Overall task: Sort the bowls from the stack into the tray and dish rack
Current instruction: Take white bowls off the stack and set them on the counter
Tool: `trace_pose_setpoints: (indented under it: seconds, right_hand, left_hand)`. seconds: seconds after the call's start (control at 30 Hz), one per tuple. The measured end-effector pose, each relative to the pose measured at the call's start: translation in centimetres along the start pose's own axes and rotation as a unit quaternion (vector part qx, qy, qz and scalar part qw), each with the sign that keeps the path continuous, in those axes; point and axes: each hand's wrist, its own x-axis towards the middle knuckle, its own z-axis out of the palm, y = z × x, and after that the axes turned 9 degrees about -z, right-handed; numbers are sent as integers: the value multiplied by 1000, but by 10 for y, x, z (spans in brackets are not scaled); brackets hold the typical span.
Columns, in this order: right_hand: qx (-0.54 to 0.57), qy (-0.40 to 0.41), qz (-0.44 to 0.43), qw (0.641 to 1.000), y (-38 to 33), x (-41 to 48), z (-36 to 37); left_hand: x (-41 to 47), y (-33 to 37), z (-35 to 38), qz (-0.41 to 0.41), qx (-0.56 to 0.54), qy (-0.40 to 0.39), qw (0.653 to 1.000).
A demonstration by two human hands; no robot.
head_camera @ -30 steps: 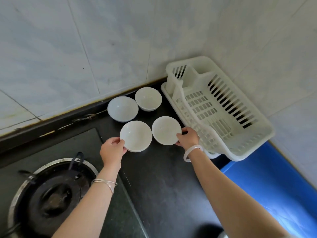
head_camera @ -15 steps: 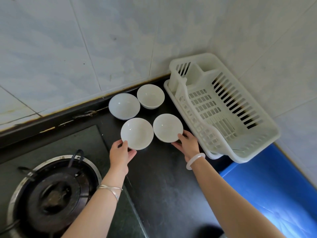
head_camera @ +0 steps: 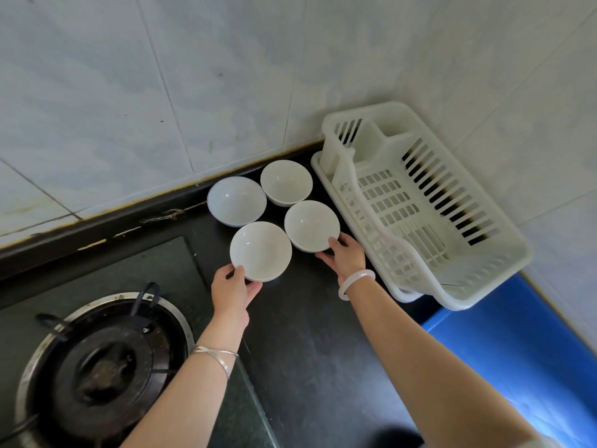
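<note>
A dark worktop (head_camera: 307,350) runs into a corner of pale tiled wall (head_camera: 129,92), with a gas burner (head_camera: 103,367) set into it at the near left. Four white bowls stand upright in a tight cluster toward the back edge. The back-left bowl (head_camera: 236,201) and back-right bowl (head_camera: 286,182) sit just beside the wall. The near-left bowl (head_camera: 260,250) and near-right bowl (head_camera: 311,225) sit just in front of them.

The left hand (head_camera: 232,289) grips the near-left bowl at its near rim, thumb over the edge and fingers (head_camera: 253,287) curled beneath. The right hand (head_camera: 347,257) holds the near-right bowl the same way, thumb on the rim and fingers (head_camera: 323,255) under its near side. Whether either bowl is off the worktop cannot be told.

A white plastic dish rack (head_camera: 420,205) sits on its tray (head_camera: 318,166) in the back right corner, holding nothing, just beside the near-right bowl. A silver bangle (head_camera: 216,354) circles the left wrist, a white bangle (head_camera: 355,282) the right. A blue surface (head_camera: 517,350) lies beyond the worktop's right edge.
</note>
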Motion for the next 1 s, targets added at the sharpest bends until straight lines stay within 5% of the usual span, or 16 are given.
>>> trace_pose_setpoints:
  seconds: [0.43,0.63,0.83,1.0]
  right_hand:
    - [-47,-75,38,995,-11,-24,-14]
    - [-98,-83,-33,991,-21,-73,-60]
    - [-245,-47,-107,962,-9,-151,-154]
    - [-387,61,-103,914,26,-215,-237]
  left_hand:
    - [-7,-18,-2,89,54,-8,994]
    - [-27,-52,-16,27,148,-85,985]
    - [-72,-108,-18,95,347,-164,919]
    - [-107,-163,-8,172,545,-244,784]
